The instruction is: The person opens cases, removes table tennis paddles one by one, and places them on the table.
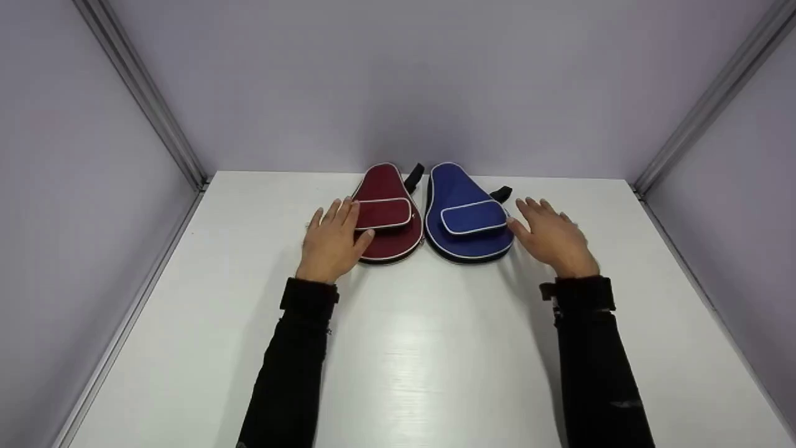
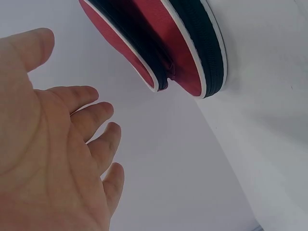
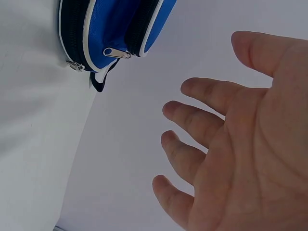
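The white counter (image 1: 398, 373) carries the red bag (image 1: 390, 216) and blue bag (image 1: 472, 218) at 12 o'clock. The left hand (image 1: 331, 241) is at the red bag's 8 o'clock, the right hand (image 1: 551, 238) at the blue bag's 4; their fingers (image 2: 94, 119), fairly wide, hold nothing. This looks like reaching; gripping would call for closing inward. No writing is readable.

Matt cloth cases (image 1: 382, 183) (image 1: 451, 186), glossy tabletop (image 1: 404, 373), shiny metal zip-pull (image 3: 118, 53)
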Motion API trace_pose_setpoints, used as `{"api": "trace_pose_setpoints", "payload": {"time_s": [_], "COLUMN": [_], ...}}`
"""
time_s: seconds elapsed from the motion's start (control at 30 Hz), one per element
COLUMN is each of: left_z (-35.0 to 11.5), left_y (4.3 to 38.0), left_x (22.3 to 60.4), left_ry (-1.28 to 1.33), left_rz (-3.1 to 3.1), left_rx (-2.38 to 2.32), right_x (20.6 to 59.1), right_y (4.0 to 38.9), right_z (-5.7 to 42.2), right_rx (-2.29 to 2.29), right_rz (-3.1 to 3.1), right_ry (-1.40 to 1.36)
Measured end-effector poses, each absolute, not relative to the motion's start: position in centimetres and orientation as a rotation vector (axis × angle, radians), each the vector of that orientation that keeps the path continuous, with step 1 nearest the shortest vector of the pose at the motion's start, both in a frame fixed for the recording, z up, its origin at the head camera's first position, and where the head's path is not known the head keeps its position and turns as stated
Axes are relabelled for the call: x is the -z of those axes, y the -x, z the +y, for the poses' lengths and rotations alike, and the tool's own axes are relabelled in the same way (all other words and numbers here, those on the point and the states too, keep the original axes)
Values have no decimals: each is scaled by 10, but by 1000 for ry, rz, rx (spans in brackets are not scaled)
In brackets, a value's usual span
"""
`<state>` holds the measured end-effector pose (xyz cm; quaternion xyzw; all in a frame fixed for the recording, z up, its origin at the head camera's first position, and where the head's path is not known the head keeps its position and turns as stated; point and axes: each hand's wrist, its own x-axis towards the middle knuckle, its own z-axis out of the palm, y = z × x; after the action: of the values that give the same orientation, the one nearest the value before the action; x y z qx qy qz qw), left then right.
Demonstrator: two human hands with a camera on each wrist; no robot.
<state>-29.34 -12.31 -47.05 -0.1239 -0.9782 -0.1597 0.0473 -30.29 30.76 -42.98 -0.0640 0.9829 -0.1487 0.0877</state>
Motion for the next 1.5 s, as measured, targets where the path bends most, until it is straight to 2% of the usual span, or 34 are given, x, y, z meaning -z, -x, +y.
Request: {"api": "trace_pose_setpoints", "payload": {"time_s": [0.4, 0.6, 0.83, 0.9, 1.23, 1.5], "left_z": [-112, -113, -132, -130, -124, -128], "left_y": [299, 321, 433, 440, 414, 408], "left_x": [474, 488, 589, 592, 583, 601], "left_ry": [450, 546, 711, 736, 717, 717], "left_rz": [-3038, -3072, -3016, -2990, -2924, -2908], "left_rx": [426, 359, 322, 299, 523, 334], "right_x": [434, 437, 435, 435, 441, 450], "right_y": [300, 301, 301, 301, 302, 297], "right_z": [306, 300, 293, 291, 271, 251], "right_rx": [488, 480, 527, 531, 525, 526], "right_rz": [2928, 2949, 3002, 3022, 3085, 3111], "right_ry": [176, 198, 256, 285, 438, 563]}}
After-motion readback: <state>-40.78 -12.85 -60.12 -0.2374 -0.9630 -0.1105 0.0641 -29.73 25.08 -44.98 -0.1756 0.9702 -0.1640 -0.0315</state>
